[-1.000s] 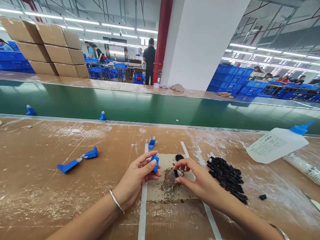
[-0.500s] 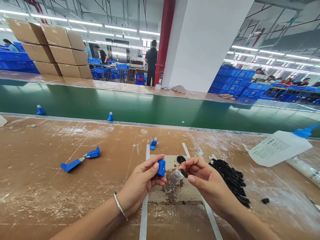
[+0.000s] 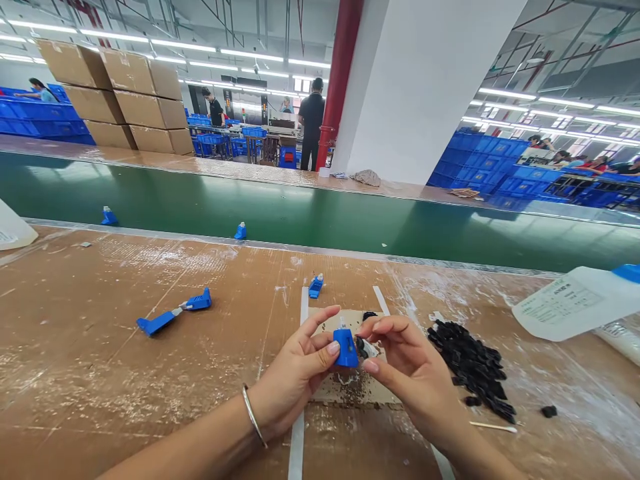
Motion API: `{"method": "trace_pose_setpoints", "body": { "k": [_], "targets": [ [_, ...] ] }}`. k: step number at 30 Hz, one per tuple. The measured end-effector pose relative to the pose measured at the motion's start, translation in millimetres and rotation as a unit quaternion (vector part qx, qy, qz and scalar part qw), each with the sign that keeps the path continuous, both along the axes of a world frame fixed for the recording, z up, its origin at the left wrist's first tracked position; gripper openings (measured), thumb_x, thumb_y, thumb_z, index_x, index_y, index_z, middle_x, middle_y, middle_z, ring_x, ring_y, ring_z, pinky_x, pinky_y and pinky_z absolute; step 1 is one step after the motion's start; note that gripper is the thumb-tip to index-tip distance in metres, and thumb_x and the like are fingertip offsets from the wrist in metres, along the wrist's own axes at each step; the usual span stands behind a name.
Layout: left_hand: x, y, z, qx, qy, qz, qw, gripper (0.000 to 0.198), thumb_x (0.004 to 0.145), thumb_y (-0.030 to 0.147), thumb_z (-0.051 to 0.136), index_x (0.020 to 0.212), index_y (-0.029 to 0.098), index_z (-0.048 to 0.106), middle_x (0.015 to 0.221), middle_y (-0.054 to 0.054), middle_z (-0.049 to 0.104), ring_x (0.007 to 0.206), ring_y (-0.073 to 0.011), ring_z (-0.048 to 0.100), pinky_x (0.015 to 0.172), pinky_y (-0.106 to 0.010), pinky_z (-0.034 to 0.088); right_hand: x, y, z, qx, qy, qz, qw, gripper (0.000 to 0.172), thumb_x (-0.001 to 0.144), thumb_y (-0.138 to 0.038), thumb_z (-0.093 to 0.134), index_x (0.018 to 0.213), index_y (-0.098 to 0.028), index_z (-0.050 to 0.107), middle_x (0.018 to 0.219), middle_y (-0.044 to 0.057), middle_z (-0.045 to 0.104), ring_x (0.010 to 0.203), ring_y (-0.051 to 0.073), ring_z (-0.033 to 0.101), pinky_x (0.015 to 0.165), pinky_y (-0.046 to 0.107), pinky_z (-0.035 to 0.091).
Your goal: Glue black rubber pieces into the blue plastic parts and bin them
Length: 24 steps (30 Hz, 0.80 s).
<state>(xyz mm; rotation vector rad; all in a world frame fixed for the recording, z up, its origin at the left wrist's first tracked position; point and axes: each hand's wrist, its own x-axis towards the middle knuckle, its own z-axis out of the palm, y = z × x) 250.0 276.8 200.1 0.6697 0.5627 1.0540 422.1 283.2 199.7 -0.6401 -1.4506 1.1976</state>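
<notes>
My left hand pinches a blue plastic part between thumb and fingers; a whitish tip stands up from its top, and an opening shows in its side. Close at its right edge, my right hand has thumb and fingertips closed on a small black piece. I cannot tell whether the two parts touch. Something pale and shiny shows behind the right fingertips, mostly hidden. Under both hands lies a stained tan board. Beside my right hand is a heap of black pieces, with a cotton swab below it.
More blue parts lie on the table, two at the left, and two at the green conveyor. A white bottle lies at the right; another is at the left edge. Cardboard boxes and several people are beyond.
The blue part has turned upright in my left hand. My right hand has brought the black piece from the clear cup to its side. The camera view has shifted left.
</notes>
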Motion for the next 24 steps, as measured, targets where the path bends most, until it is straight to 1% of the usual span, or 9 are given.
{"method": "trace_pose_setpoints", "body": {
  "k": [3,8,12,17,20,24],
  "targets": [
    [0,0,1.3,-0.002,0.001,0.002,1.0,0.052,0.078,0.02,0.07,0.126,0.023,0.05,0.103,-0.006,0.068,0.091,-0.0135,0.061,0.085,-0.027,0.042,0,-1,1.1,0.031,-0.048,-0.01,0.998,0.026,0.084,-0.021,0.067,0.103,-0.033,0.054,0.101,-0.004,0.059,0.101,0.013,0.051,0.092,0.024,0.039],
    [0,-2,5.4,-0.007,0.013,0.0,1.0,0.053,0.076,0.023,0.073,0.124,0.022,0.052,0.103,-0.006,0.068,0.089,-0.0127,0.061,0.084,-0.026,0.042,0,1,2.6,0.053,-0.119,-0.03,0.991,0.026,0.085,-0.02,0.065,0.103,-0.034,0.052,0.101,-0.005,0.058,0.102,0.014,0.05,0.091,0.027,0.037],
    [-1,-2,5.8,-0.002,0.032,0.0,0.999,0.049,0.077,0.023,0.071,0.123,0.022,0.053,0.104,-0.007,0.068,0.091,-0.0135,0.062,0.085,-0.027,0.043,0,4,6.3,0.071,-0.155,-0.038,0.985,0.026,0.085,-0.019,0.063,0.103,-0.034,0.052,0.102,-0.005,0.057,0.101,0.015,0.051,0.089,0.028,0.039],
    [-1,-1,6.6,-0.003,0.073,0.005,0.997,0.043,0.078,0.025,0.07,0.119,0.019,0.057,0.101,-0.007,0.069,0.09,-0.0148,0.063,0.085,-0.028,0.045,1,5,13.7,0.089,-0.239,-0.035,0.966,0.021,0.084,-0.018,0.063,0.099,-0.031,0.055,0.102,-0.004,0.059,0.098,0.016,0.053,0.086,0.03,0.039],
    [1,-1,7.4,-0.009,0.09,0.018,0.996,0.043,0.078,0.029,0.069,0.118,0.016,0.058,0.103,-0.009,0.069,0.091,-0.017,0.063,0.085,-0.03,0.047,-2,3,15.9,0.093,-0.27,-0.056,0.957,0.02,0.083,-0.017,0.062,0.098,-0.029,0.056,0.1,-0.003,0.06,0.094,0.017,0.054,0.083,0.032,0.041],
    [3,-2,7.1,-0.017,0.096,0.038,0.995,0.041,0.08,0.033,0.067,0.115,0.015,0.058,0.1,-0.01,0.07,0.089,-0.0182,0.064,0.083,-0.032,0.049,-7,2,17.8,0.105,-0.3,-0.087,0.944,0.018,0.081,-0.016,0.062,0.095,-0.027,0.056,0.097,-0.001,0.06,0.093,0.02,0.054,0.081,0.036,0.042]
  ]
}}
